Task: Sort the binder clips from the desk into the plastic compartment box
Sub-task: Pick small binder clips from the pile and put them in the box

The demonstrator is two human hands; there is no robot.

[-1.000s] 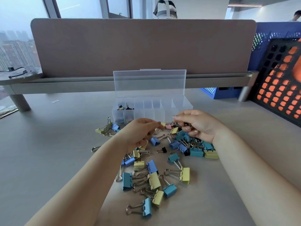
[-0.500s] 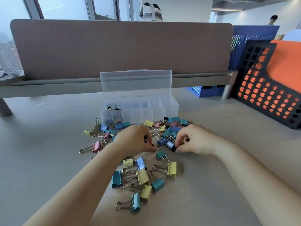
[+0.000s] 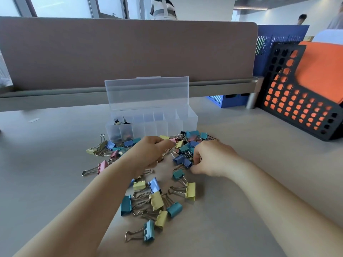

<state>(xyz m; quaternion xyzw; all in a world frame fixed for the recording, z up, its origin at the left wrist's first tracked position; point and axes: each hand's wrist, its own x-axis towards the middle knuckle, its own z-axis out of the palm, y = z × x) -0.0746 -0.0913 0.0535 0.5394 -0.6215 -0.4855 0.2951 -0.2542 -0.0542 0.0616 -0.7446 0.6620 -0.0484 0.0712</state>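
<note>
The colourful metal binder clips point(image 3: 156, 201), teal, yellow, blue and pink with silver wire handles, lie in a loose heap on the pale grey table point(image 3: 46, 154), just in front of the clear plastic compartment box point(image 3: 189, 121). A few small dark clips point(image 3: 120, 121) sit in the box's two leftmost compartments, and its lid point(image 3: 146, 93) stands open at the back.

The left hand point(image 3: 150, 154) is on the heap in front of the box's middle, fingers curled; I cannot tell whether they grasp a clip. The right hand point(image 3: 213, 158), in front of the box's right end, curls its fingers down onto a knot of blue clips point(image 3: 181, 160); I cannot tell whether it grips one.

Behind the box rises a brown fabric partition point(image 3: 130, 52), with windows point(image 3: 61, 6) beyond it. Right of the box stands a black perforated file holder point(image 3: 289, 108) holding an orange folder point(image 3: 323, 71). A blue perforated file holder point(image 3: 282, 36) stands farther back.
</note>
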